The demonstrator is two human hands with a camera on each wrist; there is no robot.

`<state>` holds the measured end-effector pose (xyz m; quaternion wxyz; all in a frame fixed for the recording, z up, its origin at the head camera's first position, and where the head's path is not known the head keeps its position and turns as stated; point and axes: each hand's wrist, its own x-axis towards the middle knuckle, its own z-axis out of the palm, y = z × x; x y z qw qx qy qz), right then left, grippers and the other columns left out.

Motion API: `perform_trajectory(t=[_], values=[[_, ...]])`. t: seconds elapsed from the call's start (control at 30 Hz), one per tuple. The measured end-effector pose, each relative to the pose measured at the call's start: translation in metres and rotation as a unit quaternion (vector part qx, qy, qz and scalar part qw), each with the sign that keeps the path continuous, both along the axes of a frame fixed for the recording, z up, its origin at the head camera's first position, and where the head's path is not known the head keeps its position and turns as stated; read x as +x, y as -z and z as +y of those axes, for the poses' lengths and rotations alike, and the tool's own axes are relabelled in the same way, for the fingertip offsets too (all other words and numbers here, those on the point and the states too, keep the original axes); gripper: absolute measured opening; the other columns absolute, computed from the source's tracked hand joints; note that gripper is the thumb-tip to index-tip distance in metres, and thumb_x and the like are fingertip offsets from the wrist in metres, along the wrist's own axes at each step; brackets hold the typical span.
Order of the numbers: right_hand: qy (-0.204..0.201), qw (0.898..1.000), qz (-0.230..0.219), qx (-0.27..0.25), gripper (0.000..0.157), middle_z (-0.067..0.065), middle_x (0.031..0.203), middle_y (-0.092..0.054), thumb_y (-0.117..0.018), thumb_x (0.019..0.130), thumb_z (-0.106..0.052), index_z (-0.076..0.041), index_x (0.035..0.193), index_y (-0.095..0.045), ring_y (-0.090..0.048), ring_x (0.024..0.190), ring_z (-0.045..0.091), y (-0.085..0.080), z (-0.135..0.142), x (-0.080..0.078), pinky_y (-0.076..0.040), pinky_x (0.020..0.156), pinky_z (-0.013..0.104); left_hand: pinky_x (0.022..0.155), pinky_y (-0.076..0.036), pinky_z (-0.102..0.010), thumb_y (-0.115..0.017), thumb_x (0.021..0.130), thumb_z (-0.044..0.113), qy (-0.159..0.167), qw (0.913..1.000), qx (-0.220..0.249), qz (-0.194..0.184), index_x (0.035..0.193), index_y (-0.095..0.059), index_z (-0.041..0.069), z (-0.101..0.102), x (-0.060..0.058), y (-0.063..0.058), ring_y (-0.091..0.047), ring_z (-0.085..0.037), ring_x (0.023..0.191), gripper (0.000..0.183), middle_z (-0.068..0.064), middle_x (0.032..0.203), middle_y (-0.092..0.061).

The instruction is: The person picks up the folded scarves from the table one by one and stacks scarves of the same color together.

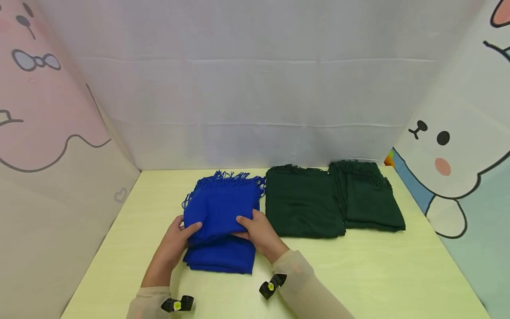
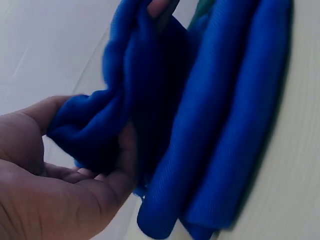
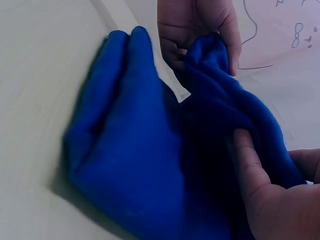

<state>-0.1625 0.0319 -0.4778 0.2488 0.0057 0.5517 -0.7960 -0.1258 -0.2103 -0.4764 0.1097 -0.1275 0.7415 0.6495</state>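
Observation:
A blue fringed scarf (image 1: 225,208) lies folded at the left middle of the table, its tassels toward the back wall. My left hand (image 1: 178,235) grips the left side of its raised upper fold, thumb on top and fingers underneath. Opposite it, my right hand (image 1: 260,232) pinches the right side of the same fold. Both wrist views show the lifted cloth bunched between thumb and fingers of the left hand (image 2: 75,175) and right hand (image 3: 275,195). Below the fold, the scarf's lower layers (image 2: 220,130) rest on the table in thick rounded folds.
Right of the blue scarf lies a folded dark green scarf (image 1: 303,204), and another folded green fringed scarf (image 1: 370,199) adjoins it. The pale yellow table (image 1: 378,274) ends at a white cloth wall (image 1: 255,88). Cartoon-printed side panels (image 1: 450,146) flank it.

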Motion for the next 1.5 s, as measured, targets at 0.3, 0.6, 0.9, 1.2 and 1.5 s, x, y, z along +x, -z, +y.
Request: perform_trajectory(t=[0.3,0.6,0.9,1.2,1.5], values=[[0.016,0.999,0.037,-0.020,0.051,0.020,0.146,-0.047,-0.051,0.105,-0.010,-0.003,0.152,-0.033,-0.056,0.127,0.035,-0.017,0.005,0.000,-0.053,0.095,0.046,0.089,-0.053,-0.025,-0.062,0.100,0.020,-0.057,0.9921,0.102,0.045,0.150,-0.027,0.006,0.005,-0.001,-0.015,-0.063,-0.012,0.107,0.063,-0.016,0.135,-0.054],[-0.005,0.998,0.057,-0.021,0.049,0.016,0.141,-0.054,-0.057,0.102,-0.014,-0.003,0.147,-0.041,-0.060,0.121,0.031,-0.031,0.013,0.019,-0.055,0.091,0.046,0.092,-0.053,-0.025,-0.058,0.102,0.020,-0.030,0.9910,0.104,0.079,0.148,-0.026,0.005,0.001,0.009,-0.025,-0.062,-0.014,0.111,0.058,-0.013,0.135,-0.052],[-0.032,0.999,0.008,-0.016,0.048,0.021,0.136,-0.057,-0.059,0.100,-0.008,0.003,0.144,-0.045,-0.062,0.119,0.032,-0.015,0.024,0.035,-0.057,0.087,0.047,0.097,-0.051,-0.031,-0.056,0.103,0.025,0.003,0.9993,0.030,0.020,0.149,-0.027,0.006,-0.008,0.017,-0.014,-0.054,-0.028,0.123,0.058,-0.023,0.147,-0.044],[-0.034,0.999,-0.015,0.002,0.039,0.022,0.123,-0.063,-0.058,0.102,-0.012,0.013,0.131,-0.051,-0.070,0.102,0.035,0.008,0.030,0.047,-0.058,0.083,0.043,0.095,-0.052,-0.030,-0.059,0.100,0.015,0.019,0.9994,0.020,-0.021,0.156,-0.018,0.003,-0.016,0.025,0.002,-0.053,-0.027,0.126,0.070,-0.027,0.149,-0.042],[-0.024,0.993,-0.019,0.111,0.036,0.021,0.099,-0.073,-0.066,0.098,-0.024,0.010,0.110,-0.063,-0.074,0.079,0.033,0.017,0.033,0.046,-0.061,0.068,0.040,0.097,-0.052,-0.039,-0.065,0.097,0.039,0.034,0.9987,-0.022,-0.031,0.159,-0.012,0.010,-0.017,0.029,0.015,-0.056,-0.033,0.126,0.086,-0.028,0.148,-0.043]])
